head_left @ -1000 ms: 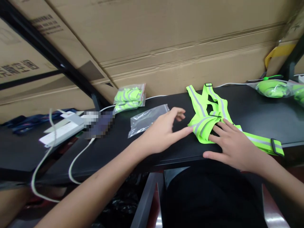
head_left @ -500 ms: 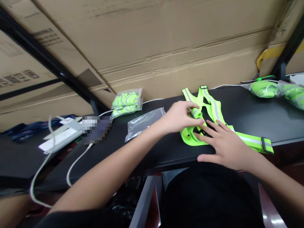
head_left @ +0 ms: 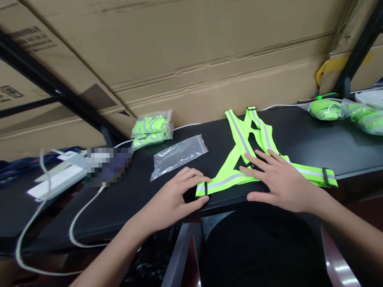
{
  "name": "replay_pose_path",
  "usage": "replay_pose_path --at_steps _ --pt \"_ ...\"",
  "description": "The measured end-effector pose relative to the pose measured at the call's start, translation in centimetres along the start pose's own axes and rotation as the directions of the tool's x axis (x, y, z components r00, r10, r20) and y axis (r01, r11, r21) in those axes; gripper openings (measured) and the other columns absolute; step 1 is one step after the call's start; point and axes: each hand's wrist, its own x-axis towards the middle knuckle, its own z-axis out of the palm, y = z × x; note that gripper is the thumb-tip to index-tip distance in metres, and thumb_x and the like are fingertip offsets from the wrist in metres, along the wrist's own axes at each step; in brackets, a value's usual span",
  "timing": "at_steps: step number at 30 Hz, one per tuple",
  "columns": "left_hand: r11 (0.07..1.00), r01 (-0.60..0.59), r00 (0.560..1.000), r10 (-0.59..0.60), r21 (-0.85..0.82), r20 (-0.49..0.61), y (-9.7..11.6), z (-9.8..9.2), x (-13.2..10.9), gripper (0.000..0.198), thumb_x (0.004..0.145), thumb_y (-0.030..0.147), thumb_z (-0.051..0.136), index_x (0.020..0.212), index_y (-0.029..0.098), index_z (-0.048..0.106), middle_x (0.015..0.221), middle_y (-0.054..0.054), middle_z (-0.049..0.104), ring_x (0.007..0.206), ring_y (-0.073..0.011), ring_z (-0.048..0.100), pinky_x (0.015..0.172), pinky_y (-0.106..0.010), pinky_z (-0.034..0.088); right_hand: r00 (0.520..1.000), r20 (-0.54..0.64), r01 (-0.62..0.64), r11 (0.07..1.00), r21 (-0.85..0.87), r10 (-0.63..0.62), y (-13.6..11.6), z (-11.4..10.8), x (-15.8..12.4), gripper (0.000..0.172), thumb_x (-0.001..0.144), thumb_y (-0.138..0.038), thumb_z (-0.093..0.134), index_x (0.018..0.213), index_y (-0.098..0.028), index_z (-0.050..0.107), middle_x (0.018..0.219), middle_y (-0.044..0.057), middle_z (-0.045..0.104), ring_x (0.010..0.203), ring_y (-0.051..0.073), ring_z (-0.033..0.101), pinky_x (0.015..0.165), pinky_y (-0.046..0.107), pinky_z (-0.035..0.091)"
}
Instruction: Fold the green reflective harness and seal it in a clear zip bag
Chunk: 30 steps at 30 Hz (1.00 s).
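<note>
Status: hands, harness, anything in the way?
Left hand at harness's left end. Right hand spread over its middle. Harness laid out on table. Bag lies apart, not in the way.

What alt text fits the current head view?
Neon-green harness on a black table, left hand at one strap end, right hand spread across the harness. A clear bag lies beyond the left hand; green packs sit at the back, left and right.

Soft, even light, faint sheen on the black tabletop [head_left: 317, 141], 1 pixelated patch [head_left: 109, 166]
</note>
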Motion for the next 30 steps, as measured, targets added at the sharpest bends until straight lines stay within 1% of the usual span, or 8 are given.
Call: replay_pose_path --at_steps 6,9,11,17,21,24,28,30 --pt "0.994 0.071 0.992 -0.079 -0.081 -0.102 -0.2 0.0 0.3 0.024 0.088 0.029 0.061 0.111 0.022 0.062 0.108 -0.005 0.063 0.092 -0.0193 0.062 0.083 -0.033 0.052 1.000 0.023 -0.018 1.000 -0.009 0.018 0.1 -0.3 -0.1 0.051 0.105 -0.048 0.029 0.151 -0.032 0.043 0.163 0.000 0.031 0.150 0.032 0.027 0.121 0.059 0.022" --pt "0.942 0.103 0.967 -0.170 -0.320 -0.190 -0.5 0.4 0.4 0.025 0.084 0.028 0.066 0.106 0.020 0.062 0.101 -0.005 0.064 0.084 -0.0177 0.063 0.075 -0.031 0.054 1.000 0.028 -0.009 1.000 -0.019 0.009 0.2 -0.2 -0.1 0.048 0.105 -0.041 0.028 0.150 -0.033 0.044 0.162 -0.001 0.033 0.149 0.031 0.028 0.121 0.059 0.024" --pt "0.845 0.097 0.949 -0.238 -0.525 -0.208 -1.0 0.6 0.5 0.028 0.080 0.028 0.071 0.104 0.018 0.062 0.098 -0.005 0.064 0.084 -0.0180 0.066 0.076 -0.031 0.057 1.000 0.024 -0.009 1.000 -0.019 0.009 0.3 -0.1 -0.1 0.047 0.105 -0.038 0.029 0.149 -0.034 0.046 0.161 -0.001 0.035 0.149 0.031 0.029 0.120 0.060 0.025" --pt "0.584 0.115 0.940 -0.325 -0.804 -0.102 -3.0 0.3 0.6 0.036 0.069 0.019 0.081 0.099 0.015 0.062 0.081 -0.003 0.063 0.064 -0.0130 0.062 0.054 -0.024 0.054 1.000 0.007 -0.023 1.000 0.003 0.023 0.1 0.0 0.0 0.046 0.104 -0.037 0.033 0.146 -0.034 0.050 0.159 0.000 0.039 0.148 0.031 0.032 0.119 0.060 0.027" --pt "0.420 0.124 0.901 -0.427 -0.899 -0.075 -2.5 0.5 0.4 0.035 0.063 0.014 0.082 0.091 0.015 0.061 0.097 -0.006 0.063 0.071 -0.0151 0.062 0.052 -0.025 0.056 1.000 0.015 -0.027 1.000 0.007 0.027 0.1 -0.1 0.0 0.046 0.104 -0.037 0.032 0.147 -0.033 0.050 0.159 0.001 0.038 0.148 0.031 0.032 0.120 0.059 0.026" --pt "0.316 0.181 0.867 -0.499 -0.931 -0.001 -1.3 0.6 0.7 0.032 0.061 0.009 0.077 0.087 0.016 0.059 0.100 -0.005 0.064 0.068 -0.0117 0.061 0.055 -0.023 0.054 1.000 0.008 -0.016 1.000 0.010 0.016 0.2 -0.1 0.0 0.046 0.105 -0.037 0.031 0.148 -0.033 0.048 0.160 0.001 0.038 0.148 0.031 0.031 0.120 0.059 0.026" --pt "0.264 0.251 0.871 -0.481 -0.931 0.099 0.0 0.3 1.1 0.027 0.065 0.007 0.066 0.087 0.017 0.056 0.094 -0.001 0.063 0.064 -0.0094 0.059 0.060 -0.023 0.051 1.000 -0.013 0.002 1.000 0.009 -0.002 0.3 0.2 -0.1 0.047 0.104 -0.037 0.033 0.149 -0.032 0.047 0.160 0.002 0.037 0.148 0.031 0.031 0.120 0.059 0.026" --pt "0.332 0.297 0.877 -0.465 -0.895 0.119 0.4 0.2 1.0 0.024 0.072 0.012 0.064 0.093 0.019 0.056 0.095 -0.002 0.063 0.064 -0.0099 0.058 0.060 -0.025 0.050 1.000 -0.029 0.009 1.000 0.001 -0.009 0.3 0.3 -0.1 0.047 0.104 -0.038 0.034 0.149 -0.031 0.046 0.160 0.003 0.038 0.148 0.032 0.032 0.119 0.060 0.027"
